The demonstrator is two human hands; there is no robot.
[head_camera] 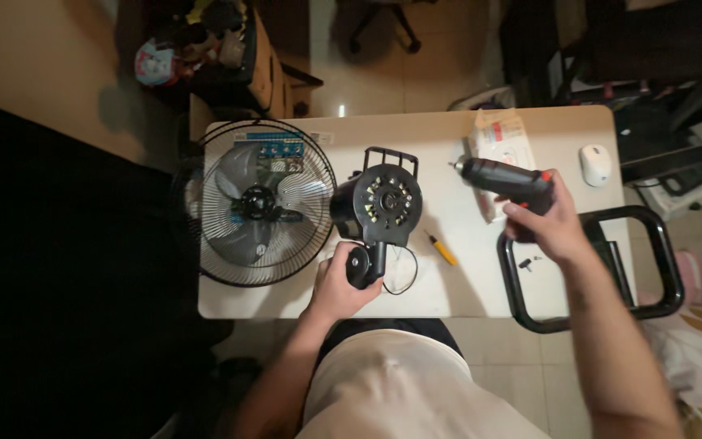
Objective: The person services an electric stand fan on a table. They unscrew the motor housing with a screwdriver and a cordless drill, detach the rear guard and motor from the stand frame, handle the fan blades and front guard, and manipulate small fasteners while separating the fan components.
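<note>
Fan motor housing (385, 203) stands just above the left hand (341, 284), whose fingers curl around its black neck near the counter (416, 130) front edge. Right hand (550, 223) fingers wrap an electric screwdriver (501, 179); bare counter lies between, holding a yellow screwdriver (441, 249).

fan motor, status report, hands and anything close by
Left hand grips fan motor at its base. Right hand holds drill above table. Small screwdriver lies between.
</note>
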